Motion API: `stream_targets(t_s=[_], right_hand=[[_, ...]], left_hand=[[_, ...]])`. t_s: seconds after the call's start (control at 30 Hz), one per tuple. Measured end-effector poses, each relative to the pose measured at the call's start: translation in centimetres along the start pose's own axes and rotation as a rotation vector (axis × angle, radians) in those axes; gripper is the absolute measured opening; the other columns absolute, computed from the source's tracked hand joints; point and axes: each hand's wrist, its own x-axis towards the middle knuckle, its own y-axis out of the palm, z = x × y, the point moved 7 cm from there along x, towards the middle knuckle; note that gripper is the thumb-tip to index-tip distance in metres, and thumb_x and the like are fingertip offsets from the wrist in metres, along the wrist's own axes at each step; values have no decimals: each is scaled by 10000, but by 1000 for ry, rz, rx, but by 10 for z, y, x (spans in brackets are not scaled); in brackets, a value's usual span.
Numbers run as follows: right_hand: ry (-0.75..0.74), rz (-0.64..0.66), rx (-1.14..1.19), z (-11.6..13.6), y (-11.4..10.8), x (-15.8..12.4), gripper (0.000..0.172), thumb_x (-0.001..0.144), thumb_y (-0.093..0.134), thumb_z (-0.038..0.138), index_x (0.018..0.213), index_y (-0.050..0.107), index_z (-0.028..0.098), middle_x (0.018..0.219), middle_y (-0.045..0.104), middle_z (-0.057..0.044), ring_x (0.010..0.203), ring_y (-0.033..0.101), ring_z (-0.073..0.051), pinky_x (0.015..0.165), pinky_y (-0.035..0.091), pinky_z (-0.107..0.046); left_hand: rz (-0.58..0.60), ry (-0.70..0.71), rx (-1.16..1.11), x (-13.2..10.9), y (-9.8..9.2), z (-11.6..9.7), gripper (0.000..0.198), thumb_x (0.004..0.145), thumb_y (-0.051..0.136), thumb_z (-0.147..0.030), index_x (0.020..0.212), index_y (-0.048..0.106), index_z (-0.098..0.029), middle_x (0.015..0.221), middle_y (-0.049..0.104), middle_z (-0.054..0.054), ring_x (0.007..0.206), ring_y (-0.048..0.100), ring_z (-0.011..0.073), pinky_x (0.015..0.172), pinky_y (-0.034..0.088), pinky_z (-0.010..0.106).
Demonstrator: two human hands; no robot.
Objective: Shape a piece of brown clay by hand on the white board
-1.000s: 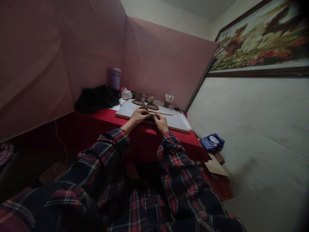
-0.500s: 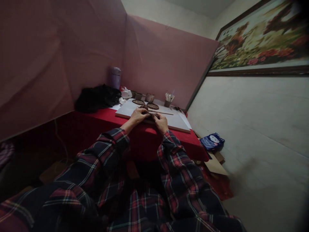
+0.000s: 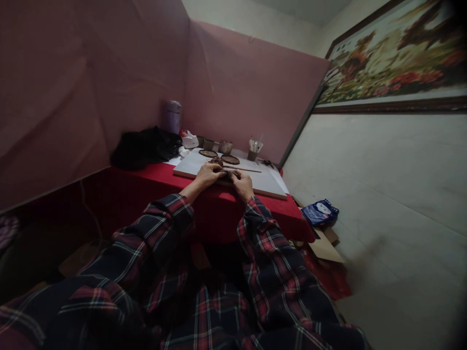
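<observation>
Over the near edge of a pale board (image 3: 269,183), my left hand (image 3: 208,174) and my right hand (image 3: 241,183) meet with fingertips close together. Both are closed in a pinch. Between them is something small and dark, mostly hidden by the fingers. Just beyond my left hand sits a brown clay-like lump (image 3: 216,161). A thin brown stick (image 3: 246,169) lies across the board past my fingertips. Farther back are two flat, round brown pieces, one on the left (image 3: 207,153) and one on the right (image 3: 230,159).
Behind the board stand small pots (image 3: 225,147) and a cup of tools (image 3: 252,154). A black bag (image 3: 146,148) and a purple bottle (image 3: 172,116) are at the left. The table has a red cloth (image 3: 277,214). A blue packet (image 3: 320,212) rests below its right side.
The view has shifted very slightly. Both hands stay together at the board's edge, with only slight finger movement.
</observation>
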Motion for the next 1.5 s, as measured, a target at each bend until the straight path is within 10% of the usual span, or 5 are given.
stream_targets(t_s=[1.5], right_hand=[[-13, 0, -4, 0, 1, -1, 252, 863, 549, 400, 937, 715, 224, 958, 737, -13, 880, 648, -173, 832, 486, -281]], left_hand=[[5, -6, 35, -3, 0, -3, 272, 745, 619, -335, 890, 735, -136, 865, 735, 69, 795, 636, 186, 715, 457, 270]])
